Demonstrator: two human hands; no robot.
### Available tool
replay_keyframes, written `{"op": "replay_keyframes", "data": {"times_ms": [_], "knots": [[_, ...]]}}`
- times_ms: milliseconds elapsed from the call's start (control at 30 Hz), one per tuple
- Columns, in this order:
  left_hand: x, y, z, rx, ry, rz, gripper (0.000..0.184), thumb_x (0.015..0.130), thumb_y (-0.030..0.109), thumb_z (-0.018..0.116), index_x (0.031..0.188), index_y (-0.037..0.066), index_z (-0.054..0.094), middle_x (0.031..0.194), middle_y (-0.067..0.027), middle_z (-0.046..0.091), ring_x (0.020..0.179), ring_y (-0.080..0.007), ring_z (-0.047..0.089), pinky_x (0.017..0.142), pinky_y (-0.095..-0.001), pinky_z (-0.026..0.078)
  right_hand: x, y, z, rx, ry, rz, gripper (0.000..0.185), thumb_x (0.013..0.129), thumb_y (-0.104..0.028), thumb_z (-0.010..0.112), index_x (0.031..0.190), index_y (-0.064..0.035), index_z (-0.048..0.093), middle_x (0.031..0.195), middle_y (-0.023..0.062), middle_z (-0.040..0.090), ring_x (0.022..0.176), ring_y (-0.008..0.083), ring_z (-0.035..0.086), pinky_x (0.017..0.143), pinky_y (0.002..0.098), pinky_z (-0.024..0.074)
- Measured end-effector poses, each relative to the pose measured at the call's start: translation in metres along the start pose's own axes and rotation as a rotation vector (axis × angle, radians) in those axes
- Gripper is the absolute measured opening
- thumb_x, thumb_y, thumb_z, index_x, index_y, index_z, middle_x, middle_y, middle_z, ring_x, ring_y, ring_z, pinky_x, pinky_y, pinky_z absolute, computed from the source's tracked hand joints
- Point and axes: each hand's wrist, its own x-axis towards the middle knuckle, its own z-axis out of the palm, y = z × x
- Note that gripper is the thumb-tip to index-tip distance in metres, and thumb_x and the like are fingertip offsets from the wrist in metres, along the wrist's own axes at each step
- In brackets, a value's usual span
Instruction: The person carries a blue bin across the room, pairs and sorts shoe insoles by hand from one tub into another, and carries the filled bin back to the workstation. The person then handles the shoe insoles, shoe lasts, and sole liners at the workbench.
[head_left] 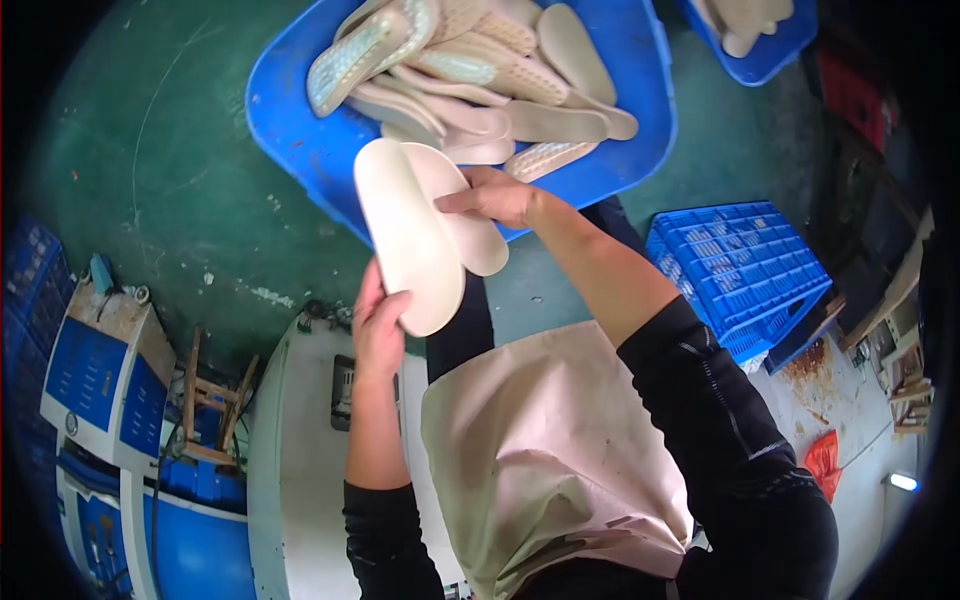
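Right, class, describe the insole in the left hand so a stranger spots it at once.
Find the big blue tub at the top. Just below, the left hand holds a smooth, pale insole. It's the front one, partly covering the insole in the right hand.

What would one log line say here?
left hand: holds front insole | right hand: holds rear insole | blue tub: more insoles inside

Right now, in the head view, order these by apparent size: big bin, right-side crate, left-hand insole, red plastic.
1. Big bin
2. Crate and insole in left hand: unsure, as the insole looks nearer the camera
3. Red plastic
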Motion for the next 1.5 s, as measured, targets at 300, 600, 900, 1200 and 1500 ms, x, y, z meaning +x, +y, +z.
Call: {"op": "replay_keyframes", "data": {"times_ms": [300, 600, 900, 1200, 1500], "knots": [[-0.02, 0.017, 0.03, 0.11, -0.121, -0.013, 0.076, 0.079, -0.009, 0.054, 0.152, -0.001, 0.033, 0.144, -0.011, 0.051, 0.133, -0.022, 0.05, 0.112, -0.0366, 0.038, -0.213, -0.171, -0.143, -0.398, 0.567, -0.268, 0.035, 0.091, -0.02, 0.064, 0.118, 0.002, 0.068, 0.111, 0.011, 0.07, 0.095, 0.0206, 0.069, 0.084, 0.0356, 0.0556], [-0.002, 0.016, 0.073, 0.736, -0.233, -0.007, 0.054, 0.083, -0.001, 0.06, 0.137, 0.002, 0.057, 0.125, -0.0123, 0.067, 0.108, -0.0153, 0.065, 0.096, -0.0305, 0.05, -0.231, -0.155, -0.112, -1.173, 0.576, -0.766, 0.076, 0.081, -0.018, 0.083, 0.146, -0.006, 0.045, 0.133, 0.0165, 0.06, 0.117, 0.0211, 0.061, 0.101, 0.0353, 0.0496], [-0.012, 0.02, 0.031, -0.345, 0.094, 0.294, 0.07, 0.095, 0.004, 0.057, 0.154, -0.001, 0.02, 0.154, -0.0177, 0.036, 0.143, -0.0285, 0.036, 0.118, -0.0474, 0.03, -0.083, -0.007, 0.042, -0.555, 0.135, -0.014, 0.06, 0.083, -0.043, 0.076, 0.121, 0.0029, 0.067, 0.105, 0.0161, 0.072, 0.098, 0.024, 0.067, 0.09, 0.0354, 0.0522], [0.025, -0.027, -0.023, -0.334, 0.512, 0.094, 0.033, 0.094, 0.011, 0.067, 0.125, 0.002, 0.06, 0.116, -0.0079, 0.066, 0.105, -0.0192, 0.065, 0.092, -0.0372, 0.053, 0.08, 0.009, 0.005, -0.697, 0.937, -0.102, 0.072, 0.078, -0.049, 0.078, 0.126, 0.0034, 0.063, 0.12, 0.0235, 0.067, 0.111, 0.0303, 0.066, 0.095, 0.0376, 0.0508], [0.005, -0.044, -0.084, -0.085, 0.581, 0.043, 0.035, 0.092, 0.011, 0.068, 0.124, 0.001, 0.061, 0.121, -0.008, 0.065, 0.106, -0.0164, 0.062, 0.094, -0.0318, 0.048, 0.077, -0.037, -0.016, -0.692, 0.52, -0.042, 0.055, 0.079, -0.034, 0.078, 0.119, 0.0015, 0.065, 0.107, 0.0146, 0.069, 0.092, 0.0221, 0.067, 0.081, 0.0338, 0.0546]]}}
